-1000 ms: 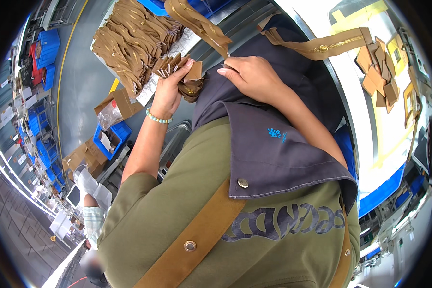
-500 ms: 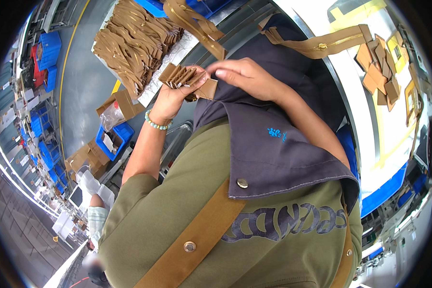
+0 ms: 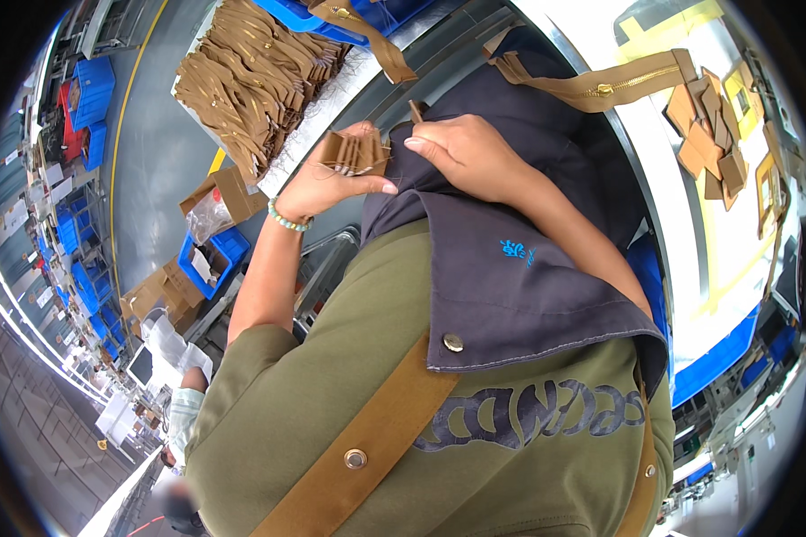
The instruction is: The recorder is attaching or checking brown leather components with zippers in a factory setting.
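In my left hand (image 3: pixel 321 186) is a bundle of brown folded zipper pieces (image 3: pixel 356 154), their cut ends fanned out with loose threads. The thumb lies stretched along the near side of the bundle while the other fingers wrap behind it, partly hidden. Just to the right, above the dark apron (image 3: pixel 546 242), my right hand (image 3: pixel 466 154) is closed in a pinch. A small brown piece (image 3: pixel 416 111) sticks out past its fingers; most of that piece is hidden. Beyond both hands hangs a brown zipper strip (image 3: pixel 381 49) with a gold zip.
A large pile of brown zipper pieces (image 3: pixel 251 76) covers a white surface at the far left. Another zipper strip (image 3: pixel 600 88) reaches onto the white table (image 3: pixel 681 224) at right, beside small brown leather pieces (image 3: pixel 703 134). Blue bins (image 3: pixel 215 259) and a cardboard box (image 3: pixel 228 199) stand left.
My right hand has drawn slightly away from the bundle and closed on a small brown piece. The left hand has turned, its thumb now extended. The far zipper strip has shifted upward.
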Available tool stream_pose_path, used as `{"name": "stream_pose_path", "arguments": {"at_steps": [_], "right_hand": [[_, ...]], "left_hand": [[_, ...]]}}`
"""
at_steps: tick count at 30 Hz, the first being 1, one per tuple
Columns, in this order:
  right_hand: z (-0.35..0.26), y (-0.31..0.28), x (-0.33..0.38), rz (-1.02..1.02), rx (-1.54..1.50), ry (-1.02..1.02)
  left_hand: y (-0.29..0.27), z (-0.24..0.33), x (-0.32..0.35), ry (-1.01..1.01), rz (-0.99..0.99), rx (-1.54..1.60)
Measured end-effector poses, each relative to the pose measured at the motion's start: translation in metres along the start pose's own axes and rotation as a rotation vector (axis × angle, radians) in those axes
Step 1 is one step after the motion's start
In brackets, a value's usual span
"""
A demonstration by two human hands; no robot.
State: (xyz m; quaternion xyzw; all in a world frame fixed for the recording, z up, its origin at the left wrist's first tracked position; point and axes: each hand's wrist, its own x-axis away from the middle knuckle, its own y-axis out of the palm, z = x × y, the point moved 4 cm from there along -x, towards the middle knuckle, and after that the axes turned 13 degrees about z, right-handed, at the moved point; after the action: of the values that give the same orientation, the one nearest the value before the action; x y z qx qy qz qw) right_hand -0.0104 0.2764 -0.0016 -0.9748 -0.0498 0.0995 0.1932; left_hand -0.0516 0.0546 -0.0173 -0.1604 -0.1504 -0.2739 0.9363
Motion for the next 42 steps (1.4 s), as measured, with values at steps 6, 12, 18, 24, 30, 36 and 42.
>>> {"name": "stream_pose_path", "arguments": {"at_steps": [6, 12, 18, 24, 30, 36, 42], "right_hand": [[0.001, -0.015, 0.004, 0.012, -0.288, 0.246], [-0.009, -0.006, 0.007, -0.054, -0.344, 0.102], [-0.013, -0.015, 0.007, -0.116, -0.634, 0.325], [0.014, -0.028, -0.008, 0.073, -0.573, 0.357], [0.0, -0.002, -0.028, -0.114, -0.345, 0.053], [-0.005, -0.024, -0.036, 0.086, -0.159, 0.142], [-0.003, -0.015, -0.039, -0.195, 0.034, -0.108]], "left_hand": [[0.019, 0.007, -0.016, 0.292, -0.007, -0.152], [0.049, 0.01, -0.034, 0.214, 0.215, 0.506], [0.041, -0.001, -0.002, 0.041, 0.222, 0.065], [0.029, 0.019, 0.005, 0.163, -0.064, 0.162], [0.03, 0.04, 0.009, 0.165, 0.064, -0.059], [0.023, 0.046, 0.005, 0.197, 0.029, -0.1], [0.011, 0.052, 0.002, 0.272, 0.048, -0.29]]}}
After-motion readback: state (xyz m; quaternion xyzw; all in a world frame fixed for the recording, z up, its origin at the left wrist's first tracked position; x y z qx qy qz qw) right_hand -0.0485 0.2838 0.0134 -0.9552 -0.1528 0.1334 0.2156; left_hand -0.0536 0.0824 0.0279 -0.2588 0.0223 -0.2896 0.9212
